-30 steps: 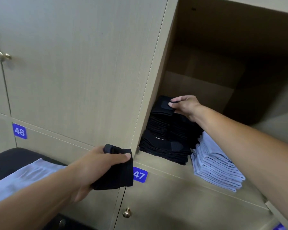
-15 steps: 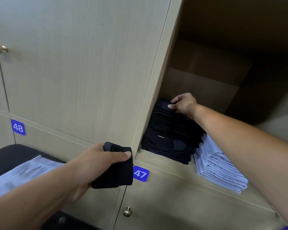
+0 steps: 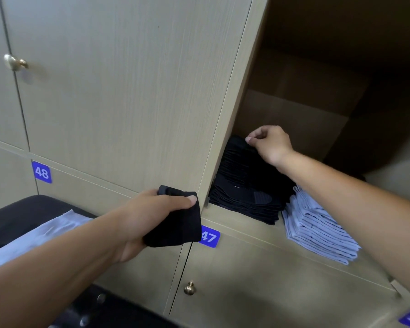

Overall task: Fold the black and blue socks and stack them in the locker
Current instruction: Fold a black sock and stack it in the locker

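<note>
A wall of pale wood lockers fills the view, their doors closed except for one open locker (image 3: pixel 305 119) at the upper right, shadowed inside. On its floor sits a pile of folded black socks (image 3: pixel 244 185) against the left wall, with a lower pile of folded light blue socks (image 3: pixel 317 230) just beside it on the right, touching its edge. The right hand (image 3: pixel 270 144) reaches into the locker and rests at the top rear of the black pile, fingers curled with thumb and forefinger pinched together at the uppermost sock; whether cloth is actually caught between them cannot be told. The left hand (image 3: pixel 152 216) is outside, in front of the closed door, its fingers clamped on a folded black sock (image 3: pixel 175 223) that hangs below the thumb, partly covering the blue number tag 47 (image 3: pixel 210 237). Another tag, 48 (image 3: pixel 42 172), sits further left. At lower left a light blue cloth (image 3: pixel 31 235) lies on a dark surface (image 3: pixel 17 209).
</note>
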The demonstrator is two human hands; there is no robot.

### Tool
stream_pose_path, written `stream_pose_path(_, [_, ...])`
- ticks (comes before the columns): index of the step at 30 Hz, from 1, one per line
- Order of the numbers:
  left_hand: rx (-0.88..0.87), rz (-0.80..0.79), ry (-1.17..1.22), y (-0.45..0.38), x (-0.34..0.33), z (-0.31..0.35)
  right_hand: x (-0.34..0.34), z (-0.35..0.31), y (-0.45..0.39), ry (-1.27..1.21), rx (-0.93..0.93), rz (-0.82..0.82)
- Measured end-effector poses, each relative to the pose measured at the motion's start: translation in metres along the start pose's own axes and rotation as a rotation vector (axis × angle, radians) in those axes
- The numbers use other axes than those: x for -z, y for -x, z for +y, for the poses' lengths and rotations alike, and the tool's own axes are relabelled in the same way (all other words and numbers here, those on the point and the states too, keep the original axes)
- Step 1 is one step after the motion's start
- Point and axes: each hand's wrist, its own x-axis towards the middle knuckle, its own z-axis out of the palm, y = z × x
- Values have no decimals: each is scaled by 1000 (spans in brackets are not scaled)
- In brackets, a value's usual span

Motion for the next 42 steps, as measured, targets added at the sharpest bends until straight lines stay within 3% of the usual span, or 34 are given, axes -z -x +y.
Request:
stream_pose_path(12, [57,19,310,10,-7,11,6,-24,171,-360,151,-155])
stream_pose_path(20, [55,56,440,17,-14,16,4,-21,199,-5,740,-231])
stream_pose_path(25, [75,0,425,17,-19,14,-1,-19,197,53,883,-35])
stream_pose_path(29, [31,-32,362,11,-16,11,2,-21,196,-27,729,13])
stream_pose_path(34, [-17,-83,71,10,-7,7,0,-20,196,-477,153,-100])
stream_pose_path(39, [-110,-40,-131,6,-6,2,-2,-14,195,-598,-109,-144])
stream_pose_path(42, [-169,-25,-182,4,-8,-2,-5,-10,196,-664,-169,-189])
